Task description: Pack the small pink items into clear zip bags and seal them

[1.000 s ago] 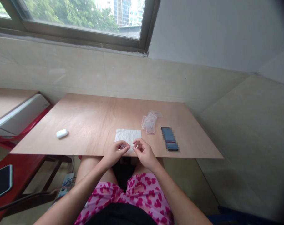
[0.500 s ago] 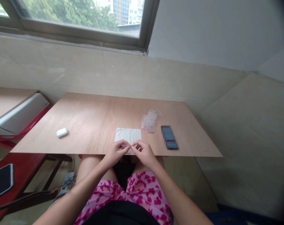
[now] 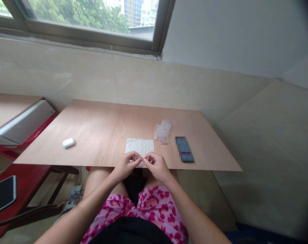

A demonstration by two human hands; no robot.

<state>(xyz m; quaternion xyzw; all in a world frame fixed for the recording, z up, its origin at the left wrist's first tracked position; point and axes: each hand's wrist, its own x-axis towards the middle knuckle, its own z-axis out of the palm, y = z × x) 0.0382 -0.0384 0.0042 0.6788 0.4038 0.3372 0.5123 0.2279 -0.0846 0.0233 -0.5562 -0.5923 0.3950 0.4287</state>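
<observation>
My left hand (image 3: 127, 165) and my right hand (image 3: 155, 164) meet at the table's front edge, thumbs and forefingers pinched together with the fingertips touching. Between and below them shows a bit of a small clear plastic bag (image 3: 141, 164) with a pinkish tint, mostly covered by the fingers. Just beyond the hands a white cloth or tissue sheet (image 3: 139, 145) lies flat, its near part hidden. To its upper right rests a loose pile of small clear plastic bags (image 3: 162, 133) with pinkish bits in them.
A dark phone (image 3: 185, 149) lies right of my hands on the wooden board table (image 3: 100, 132). A white earbud case (image 3: 68, 142) is at the left. Another phone (image 3: 3, 194) sits on a red bench (image 3: 29, 189), near a power strip (image 3: 74, 196). A window (image 3: 88, 20) is ahead.
The whole view has shifted slightly, things sitting a little further right in it. My hands keep the same pinch at the table edge.
</observation>
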